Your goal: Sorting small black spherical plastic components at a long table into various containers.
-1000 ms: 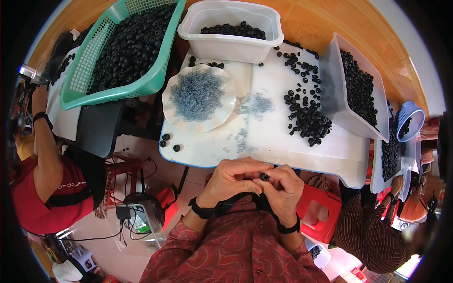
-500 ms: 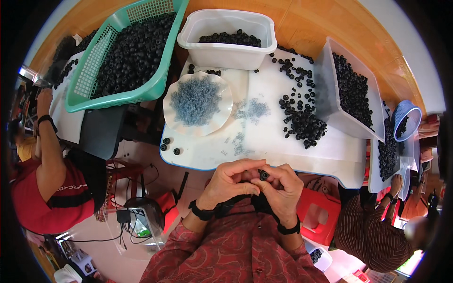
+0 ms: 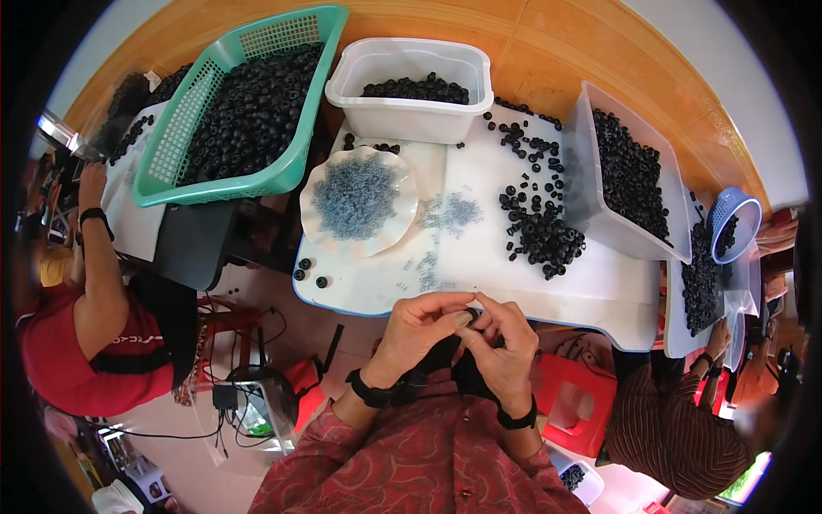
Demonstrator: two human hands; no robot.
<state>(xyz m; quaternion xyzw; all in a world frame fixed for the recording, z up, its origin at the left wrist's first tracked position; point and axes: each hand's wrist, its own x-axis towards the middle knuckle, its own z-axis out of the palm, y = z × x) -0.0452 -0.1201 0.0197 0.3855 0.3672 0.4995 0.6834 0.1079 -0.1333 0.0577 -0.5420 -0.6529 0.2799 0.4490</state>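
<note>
My left hand (image 3: 409, 341) and my right hand (image 3: 505, 353) meet in front of the table's near edge, fingertips together. Between them, pinched by both thumbs and forefingers, is a small black round plastic part (image 3: 473, 314), mostly covered by the fingers. Just beyond my left hand stands a white wavy-rimmed plate (image 3: 409, 224) heaped with tiny blue-grey pieces (image 3: 355, 195) that look like coil springs. More of these springs (image 3: 454, 212) lie loose on the white table (image 3: 505, 295). A pile of black parts (image 3: 546, 238) sits beyond my right hand.
Black parts fill a green basket (image 3: 291, 176), a white tub (image 3: 411, 124) and a translucent bin (image 3: 582, 184). A few black parts (image 3: 321, 282) lie at the table's left edge. A red stool (image 3: 591, 420) stands at right. Other people work at left (image 3: 94, 351) and right (image 3: 668, 420).
Thumbs and fingers have closed further over the black part, which showed its hole before and is now mostly covered. My right hand has shifted slightly left. The view has tilted a little.
</note>
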